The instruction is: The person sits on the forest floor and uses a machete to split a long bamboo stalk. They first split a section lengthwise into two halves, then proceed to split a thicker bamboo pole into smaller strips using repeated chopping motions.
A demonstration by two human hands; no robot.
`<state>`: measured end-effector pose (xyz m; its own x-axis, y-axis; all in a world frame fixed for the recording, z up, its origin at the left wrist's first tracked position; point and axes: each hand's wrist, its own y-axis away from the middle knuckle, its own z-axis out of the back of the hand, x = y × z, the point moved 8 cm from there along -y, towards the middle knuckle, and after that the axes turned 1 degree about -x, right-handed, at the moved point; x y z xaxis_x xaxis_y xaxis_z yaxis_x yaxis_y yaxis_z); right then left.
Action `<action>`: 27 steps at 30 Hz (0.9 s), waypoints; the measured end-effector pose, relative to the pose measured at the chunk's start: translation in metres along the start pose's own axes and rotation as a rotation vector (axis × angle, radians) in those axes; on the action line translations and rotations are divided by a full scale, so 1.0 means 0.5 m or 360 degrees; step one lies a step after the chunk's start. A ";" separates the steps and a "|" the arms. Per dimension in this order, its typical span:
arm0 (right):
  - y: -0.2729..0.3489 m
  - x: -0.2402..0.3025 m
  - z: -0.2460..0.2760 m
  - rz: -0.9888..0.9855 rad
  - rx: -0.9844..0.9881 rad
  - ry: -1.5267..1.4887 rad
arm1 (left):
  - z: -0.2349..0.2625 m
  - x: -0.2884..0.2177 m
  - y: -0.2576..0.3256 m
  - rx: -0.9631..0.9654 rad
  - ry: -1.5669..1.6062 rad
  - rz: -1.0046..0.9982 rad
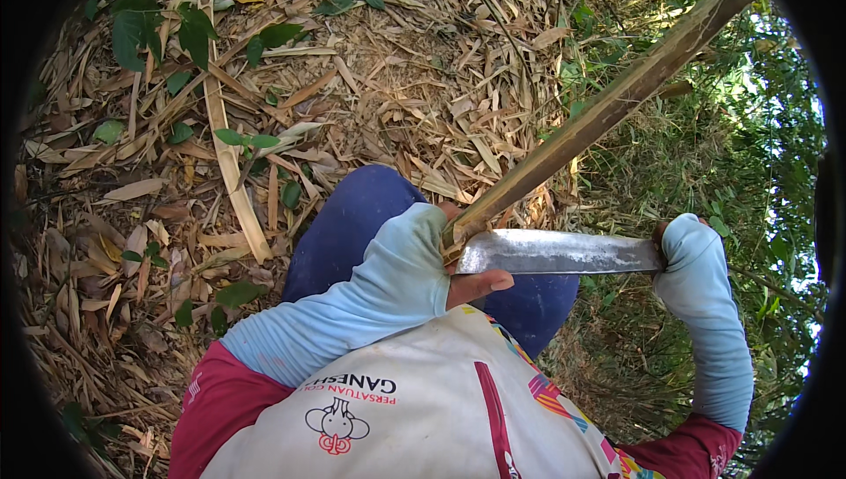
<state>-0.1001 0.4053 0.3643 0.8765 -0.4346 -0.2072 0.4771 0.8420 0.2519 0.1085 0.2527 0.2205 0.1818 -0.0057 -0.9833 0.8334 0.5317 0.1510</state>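
Observation:
A long bamboo or wooden pole slants from the upper right down to my lap. My left hand, mostly covered by a light blue sleeve, closes around its near end, with the thumb stretched out below. A machete with a broad, worn steel blade lies across in front of me. The blade's far-left end meets the pole's end, just above my left thumb. My right hand is closed at the other end of the blade, around the handle, which is mostly hidden by the hand and sleeve.
Dry leaves and shavings cover the ground ahead and to the left. A pale split strip lies there among green leaves. Grass and brush grow on the right. My knees, in dark blue trousers, are under the work.

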 end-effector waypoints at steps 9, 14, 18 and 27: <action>-0.020 0.003 -0.009 -0.0007 0.0034 0.0073 | 0.001 0.011 -0.016 0.0030 -0.0007 -0.0023; -0.037 -0.002 -0.019 0.0040 0.0044 0.0062 | 0.001 0.013 -0.019 0.0037 0.0039 0.0044; -0.025 -0.001 -0.015 -0.0056 0.0110 0.0101 | -0.002 0.016 -0.021 0.0094 0.0090 0.0057; -0.033 -0.005 -0.023 -0.0020 0.0080 0.0038 | -0.006 0.016 -0.021 0.0125 0.0083 -0.0038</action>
<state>-0.1108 0.3960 0.3499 0.8688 -0.4370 -0.2328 0.4914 0.8190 0.2962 0.0999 0.2497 0.2106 0.1359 0.0278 -0.9903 0.8758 0.4639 0.1332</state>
